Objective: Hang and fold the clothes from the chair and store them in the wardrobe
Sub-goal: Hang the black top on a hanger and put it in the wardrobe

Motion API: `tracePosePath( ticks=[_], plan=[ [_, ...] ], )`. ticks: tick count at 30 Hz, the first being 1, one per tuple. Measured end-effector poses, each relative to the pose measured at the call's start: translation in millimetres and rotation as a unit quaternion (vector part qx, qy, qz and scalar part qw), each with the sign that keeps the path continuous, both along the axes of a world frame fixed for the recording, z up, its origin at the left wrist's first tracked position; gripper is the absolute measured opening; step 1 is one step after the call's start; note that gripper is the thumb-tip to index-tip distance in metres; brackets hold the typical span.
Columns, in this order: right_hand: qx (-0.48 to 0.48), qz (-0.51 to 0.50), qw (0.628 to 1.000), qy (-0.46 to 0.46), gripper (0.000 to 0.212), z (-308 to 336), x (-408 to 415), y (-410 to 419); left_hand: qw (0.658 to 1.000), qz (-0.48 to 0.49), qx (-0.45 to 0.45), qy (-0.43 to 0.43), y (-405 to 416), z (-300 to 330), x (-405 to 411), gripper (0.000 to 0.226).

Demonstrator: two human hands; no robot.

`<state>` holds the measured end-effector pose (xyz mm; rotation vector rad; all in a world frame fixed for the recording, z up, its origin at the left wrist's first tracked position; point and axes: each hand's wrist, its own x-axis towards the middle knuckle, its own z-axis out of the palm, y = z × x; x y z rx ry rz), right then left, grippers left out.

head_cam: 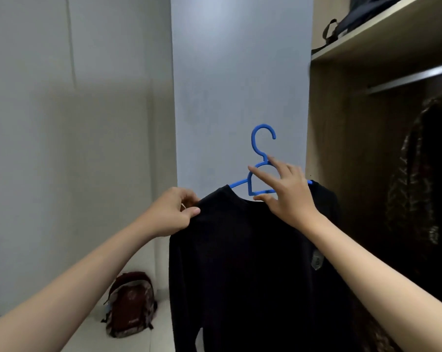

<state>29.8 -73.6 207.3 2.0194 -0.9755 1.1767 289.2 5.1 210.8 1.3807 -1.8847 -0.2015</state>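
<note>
Nearest the camera, two bare forearms are stretched forward and up. The shoulder of a black long-sleeved top [242, 262] is pinched between the thumb and curled fingers of the left hand [175, 212]. The right hand [286, 191] is held at the neck of a blue plastic hanger [259, 168]: its fingers are spread, the thumb lies under the hanger's lower bar and the forefinger rests by the base of the hook, so a loose hold is seen rather than a closed fist. The top is draped on the hanger and hangs in mid-air in front of a pale wardrobe door [240, 85], its hook free of any rail. Lower left, a dark red backpack [131, 304] is stood on the floor. Farther right, inside the open wardrobe [341, 135], a metal rail [405, 80] is seen with a dark patterned garment [423, 174] hung from it, and a dark bag [362, 13] is laid on the shelf above.
</note>
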Motion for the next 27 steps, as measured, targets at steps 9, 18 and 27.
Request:
tracePosePath(
  ticks=[9, 18, 27],
  plan=[
    [0.027, -0.108, 0.994, -0.014, 0.074, 11, -69, -48, 0.997, -0.028, -0.023, -0.067, -73, 19, -83, 0.007],
    [0.023, -0.194, 0.981, -0.007, 0.069, 47, -123, -78, 0.991, -0.104, -0.055, -0.07, -144, 57, -131, 0.011],
    [0.034, -0.191, 0.971, -0.136, 0.071, 95, -148, -99, 0.98, -0.164, -0.088, -0.074, -197, 117, -162, 0.013]
  ],
)
